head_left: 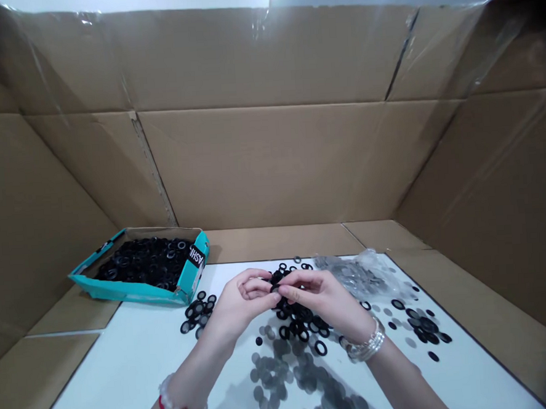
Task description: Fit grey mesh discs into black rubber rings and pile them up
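Observation:
My left hand (pixel 251 297) and my right hand (pixel 313 291) meet at the middle of the white board, fingertips pinched together on a small black ring (pixel 275 287). Both hands hold this ring between thumb and fingers, just above a pile of black rings (pixel 301 317). Nearer to me, many grey translucent discs (pixel 272 377) lie scattered on the board. Part of the ring is hidden by the fingertips.
A teal box (pixel 134 292) full of black rings stands at the back left, with a small ring pile (pixel 199 312) beside it. Behind my right hand lies a clear plastic bag (pixel 358 274) of grey discs. Black pieces (pixel 426 328) lie at right. Cardboard walls (pixel 271 167) surround the board.

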{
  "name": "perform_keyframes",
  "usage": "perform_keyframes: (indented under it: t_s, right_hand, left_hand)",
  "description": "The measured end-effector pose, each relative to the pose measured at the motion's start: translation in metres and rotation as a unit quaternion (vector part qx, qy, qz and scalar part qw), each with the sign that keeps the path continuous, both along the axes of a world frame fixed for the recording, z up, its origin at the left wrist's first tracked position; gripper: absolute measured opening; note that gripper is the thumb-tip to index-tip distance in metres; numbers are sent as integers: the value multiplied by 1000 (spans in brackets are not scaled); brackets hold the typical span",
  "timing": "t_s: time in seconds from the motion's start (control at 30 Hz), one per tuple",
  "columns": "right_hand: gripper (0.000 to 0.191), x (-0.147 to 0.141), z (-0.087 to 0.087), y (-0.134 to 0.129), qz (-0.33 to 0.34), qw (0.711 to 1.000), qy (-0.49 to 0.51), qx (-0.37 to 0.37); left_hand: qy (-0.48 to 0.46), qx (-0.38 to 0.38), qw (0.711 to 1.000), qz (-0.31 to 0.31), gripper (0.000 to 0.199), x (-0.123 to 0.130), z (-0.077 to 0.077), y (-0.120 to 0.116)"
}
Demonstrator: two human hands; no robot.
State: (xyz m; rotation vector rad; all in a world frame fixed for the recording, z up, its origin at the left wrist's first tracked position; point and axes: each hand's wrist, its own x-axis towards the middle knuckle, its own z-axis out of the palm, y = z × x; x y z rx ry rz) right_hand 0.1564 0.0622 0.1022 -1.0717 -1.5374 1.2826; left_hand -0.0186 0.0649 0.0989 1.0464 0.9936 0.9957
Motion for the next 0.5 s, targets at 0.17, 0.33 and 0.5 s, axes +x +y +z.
perform_keyframes:
  t_s: [0.17,0.33,0.5]
  right_hand:
    - [24,-6,2,-3,-3,1000,-11,23]
    - [28,-8,3,-6,-27,999,-22,34]
    - [34,-10,3,-9,-24,999,-21,20]
  left_hand:
    - [24,-15,999,-20,43,-2,1,3]
    - [8,0,1000,-4,42,-6,1,4]
    - [-14,26,999,30,41,-7,0,1]
